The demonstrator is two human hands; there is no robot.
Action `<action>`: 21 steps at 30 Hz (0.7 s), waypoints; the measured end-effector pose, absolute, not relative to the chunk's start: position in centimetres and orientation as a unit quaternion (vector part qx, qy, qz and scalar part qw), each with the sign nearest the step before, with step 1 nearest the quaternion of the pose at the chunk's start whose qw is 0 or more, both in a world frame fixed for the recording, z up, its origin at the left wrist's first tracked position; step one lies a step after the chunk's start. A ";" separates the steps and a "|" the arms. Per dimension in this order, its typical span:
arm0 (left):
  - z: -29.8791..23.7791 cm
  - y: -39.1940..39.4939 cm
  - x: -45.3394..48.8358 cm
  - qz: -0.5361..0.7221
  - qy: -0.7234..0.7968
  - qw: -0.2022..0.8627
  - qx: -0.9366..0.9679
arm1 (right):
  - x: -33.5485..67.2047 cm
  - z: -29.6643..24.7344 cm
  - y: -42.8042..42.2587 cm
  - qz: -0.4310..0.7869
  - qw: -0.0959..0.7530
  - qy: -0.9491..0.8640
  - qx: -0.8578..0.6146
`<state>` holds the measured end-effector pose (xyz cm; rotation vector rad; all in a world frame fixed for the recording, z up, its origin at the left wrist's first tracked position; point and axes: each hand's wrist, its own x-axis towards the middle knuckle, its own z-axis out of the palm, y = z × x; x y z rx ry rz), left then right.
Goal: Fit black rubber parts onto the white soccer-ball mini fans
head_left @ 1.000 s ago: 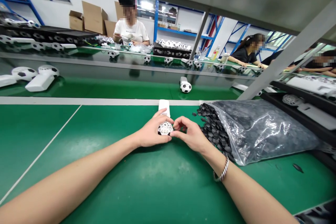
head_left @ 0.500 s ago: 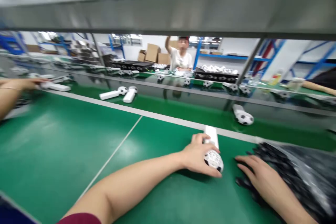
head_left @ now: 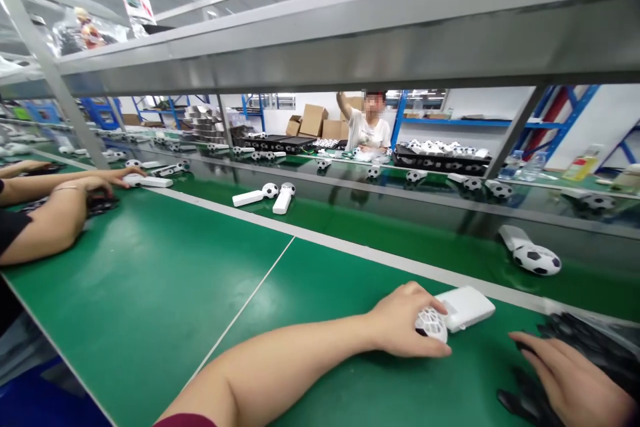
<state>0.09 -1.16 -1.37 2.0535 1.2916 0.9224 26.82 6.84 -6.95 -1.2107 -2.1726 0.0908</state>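
White lattice ball (head_left: 431, 324) pressed against flat white plastic handle (head_left: 467, 307), both on green bench (head_left: 150, 267), near grey rail (head_left: 300, 232). Left hand (head_left: 400, 320) over ball, fingers curled round it, holding. Right hand (head_left: 573, 373) open, fingers a bit spread, not pinching, right by heap of black plastic bits (head_left: 590, 340). Past rail, on green belt (head_left: 400, 240), black-and-white soccer ball (head_left: 537, 259) lies with white handle beside it. Far left, co-worker's hand (head_left: 125, 177) at another white handle (head_left: 155, 181).
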 end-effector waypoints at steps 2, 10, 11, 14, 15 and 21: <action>-1.1 -1.1 -0.1 0.324 0.443 0.265 0.793 | 25.4 -4.1 4.5 0.048 0.310 -0.814 -0.489; -0.5 -1.4 0.1 0.304 0.474 0.247 0.789 | 20.8 -0.3 -0.5 0.217 0.353 -0.827 -0.379; -0.5 -1.4 0.1 0.299 0.470 0.255 0.790 | 20.5 -0.4 -0.8 0.239 0.352 -0.825 -0.373; -0.5 -1.3 0.0 0.293 0.451 0.275 0.797 | 19.8 -0.7 -1.2 0.277 0.348 -0.825 -0.350; -0.4 -1.2 0.0 0.291 0.446 0.280 0.799 | 19.6 -0.8 -1.3 0.278 0.347 -0.828 -0.342; -0.3 -1.1 -0.2 0.287 0.433 0.288 0.804 | 18.6 -1.1 -1.1 0.275 0.351 -0.832 -0.331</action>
